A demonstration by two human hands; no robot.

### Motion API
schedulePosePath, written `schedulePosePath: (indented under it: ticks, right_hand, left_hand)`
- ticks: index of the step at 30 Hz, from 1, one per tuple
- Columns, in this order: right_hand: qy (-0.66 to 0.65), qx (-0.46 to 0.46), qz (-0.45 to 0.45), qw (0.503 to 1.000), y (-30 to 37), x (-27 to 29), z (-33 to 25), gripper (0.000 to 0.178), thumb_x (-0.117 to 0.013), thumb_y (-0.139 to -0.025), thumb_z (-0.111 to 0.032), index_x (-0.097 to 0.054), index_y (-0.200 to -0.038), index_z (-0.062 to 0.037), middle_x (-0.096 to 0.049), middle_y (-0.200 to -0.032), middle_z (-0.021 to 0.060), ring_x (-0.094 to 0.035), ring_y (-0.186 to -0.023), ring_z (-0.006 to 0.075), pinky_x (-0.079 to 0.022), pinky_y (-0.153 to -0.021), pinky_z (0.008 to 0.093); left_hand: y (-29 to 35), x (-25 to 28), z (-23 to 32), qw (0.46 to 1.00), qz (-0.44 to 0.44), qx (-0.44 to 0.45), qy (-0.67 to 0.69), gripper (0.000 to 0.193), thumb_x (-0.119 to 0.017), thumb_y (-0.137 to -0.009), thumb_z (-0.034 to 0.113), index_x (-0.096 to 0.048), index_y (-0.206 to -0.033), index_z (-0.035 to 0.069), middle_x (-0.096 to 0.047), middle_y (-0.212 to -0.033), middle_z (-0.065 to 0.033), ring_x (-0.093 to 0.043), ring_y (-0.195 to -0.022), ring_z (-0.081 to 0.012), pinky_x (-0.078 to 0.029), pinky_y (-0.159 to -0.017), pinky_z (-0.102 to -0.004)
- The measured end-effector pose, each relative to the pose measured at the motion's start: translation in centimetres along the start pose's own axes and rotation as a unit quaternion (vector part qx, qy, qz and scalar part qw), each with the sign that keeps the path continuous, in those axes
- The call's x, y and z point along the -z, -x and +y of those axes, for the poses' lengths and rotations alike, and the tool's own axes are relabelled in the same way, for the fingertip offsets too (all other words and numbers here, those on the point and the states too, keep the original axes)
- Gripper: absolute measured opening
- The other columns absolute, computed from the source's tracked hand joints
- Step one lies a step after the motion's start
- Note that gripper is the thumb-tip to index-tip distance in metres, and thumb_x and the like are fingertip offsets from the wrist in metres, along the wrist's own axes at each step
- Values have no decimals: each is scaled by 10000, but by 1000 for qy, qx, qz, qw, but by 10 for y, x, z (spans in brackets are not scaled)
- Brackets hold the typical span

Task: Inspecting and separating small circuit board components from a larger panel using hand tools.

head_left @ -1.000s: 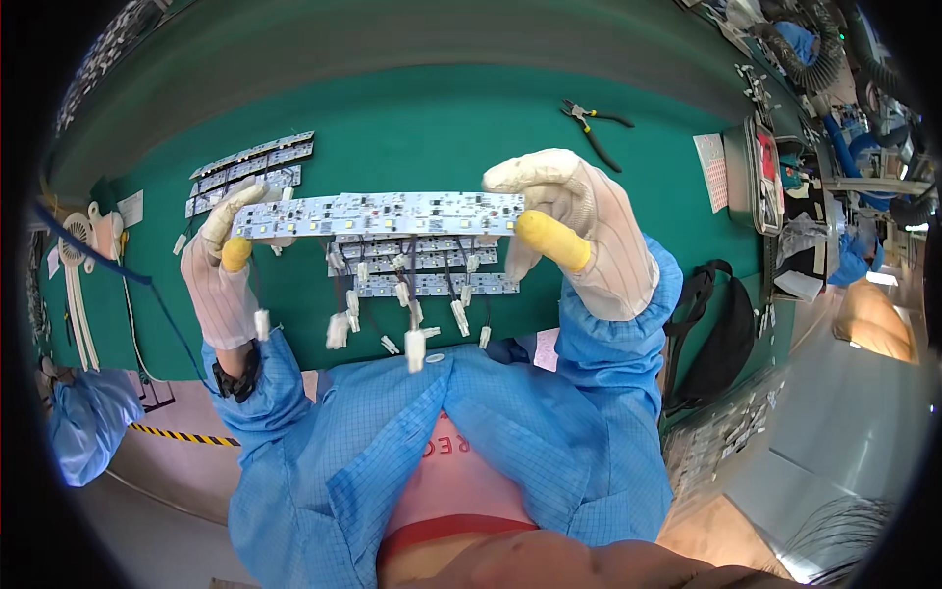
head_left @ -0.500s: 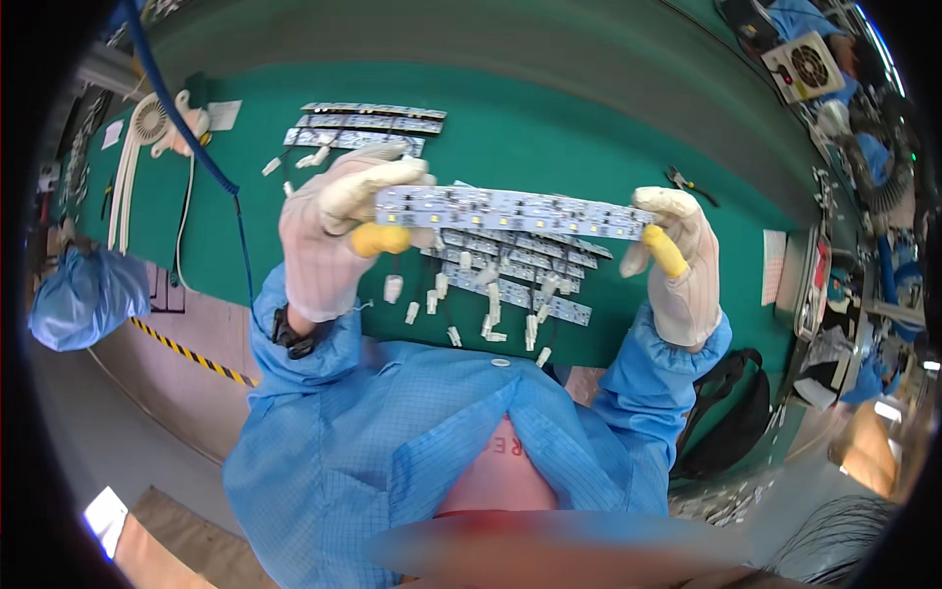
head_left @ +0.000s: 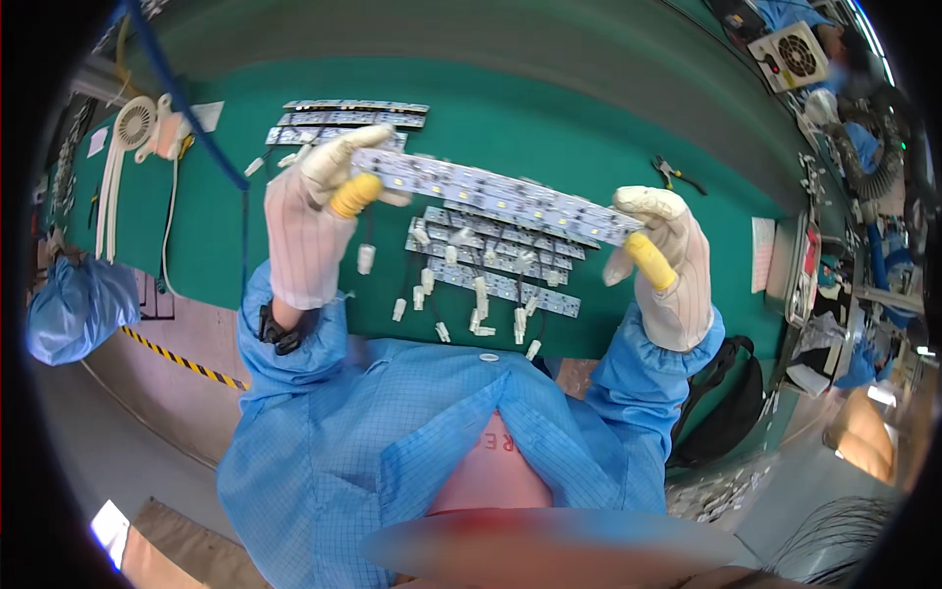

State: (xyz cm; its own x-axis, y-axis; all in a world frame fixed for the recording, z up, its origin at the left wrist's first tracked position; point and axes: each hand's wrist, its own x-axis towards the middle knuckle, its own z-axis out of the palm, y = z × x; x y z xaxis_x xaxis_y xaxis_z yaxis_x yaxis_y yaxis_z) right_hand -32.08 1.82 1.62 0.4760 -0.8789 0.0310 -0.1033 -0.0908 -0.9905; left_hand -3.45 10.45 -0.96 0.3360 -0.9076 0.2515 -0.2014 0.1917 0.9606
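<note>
Between my two gloved hands I hold a long narrow LED circuit board (head_left: pixel 500 199), raised above the bench, its left end higher than its right. My left hand (head_left: pixel 324 211) pinches the left end, and a white connector (head_left: pixel 366 258) dangles on a wire below it. My right hand (head_left: pixel 667 250) is closed on the right end. Yellow covers wrap a finger of each glove. Beneath the held board lies a group of similar LED boards (head_left: pixel 505 291) with white connectors. Behind my left hand rests another stack of boards (head_left: pixel 355 120).
The boards lie on a green bench mat (head_left: pixel 549 108). Cutting pliers (head_left: pixel 677 177) sit at the far right, and a white sheet (head_left: pixel 762 253) lies beyond them. At the left are a small white fan (head_left: pixel 135 123) and a hanging blue hose (head_left: pixel 191 113). A blue-sleeved person (head_left: pixel 83 304) is at far left.
The held board has tilted: its left end rose and its right end dropped slightly. My hands moved with it, and the whole view shifted a little.
</note>
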Motion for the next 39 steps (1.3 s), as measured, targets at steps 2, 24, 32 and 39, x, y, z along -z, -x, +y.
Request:
schedulePosePath:
  ticks: [2,24,32,39]
  right_hand:
    - [-42,14,-20,999,3,-7,-4,521,-659,-863,-350,-506,-1184,30,-614,-853,91,-575,-594,119,-436,-585,221]
    - [38,30,-37,998,-9,7,20,436,-496,-946,-453,-556,-963,-21,-592,-641,75,-568,-531,137,-452,-515,241]
    - [24,56,-29,998,-11,2,11,547,-483,-916,-546,-567,-926,-5,-588,-695,52,-564,-540,139,-458,-561,264]
    - [-187,-30,-60,980,-12,7,32,360,-561,-916,-354,-585,-876,3,-578,-609,83,-544,-474,180,-449,-445,301]
  left_hand:
    - [-6,1,-7,996,9,47,-80,323,-610,-906,165,-603,-1195,21,-708,-787,-47,-589,-693,-67,-423,-612,-194]
    - [-6,-3,-20,992,-39,12,-121,213,-509,-844,-60,-617,-1019,-7,-701,-880,-95,-649,-764,-157,-487,-722,-263]
    - [-8,-7,-20,996,-2,66,-65,294,-533,-944,186,-616,-1158,4,-675,-1045,-80,-624,-923,-149,-480,-821,-262]
    - [-2,0,-19,987,-42,1,-156,475,-361,-996,378,-610,-1135,-4,-703,-806,-72,-627,-792,-183,-456,-772,-304]
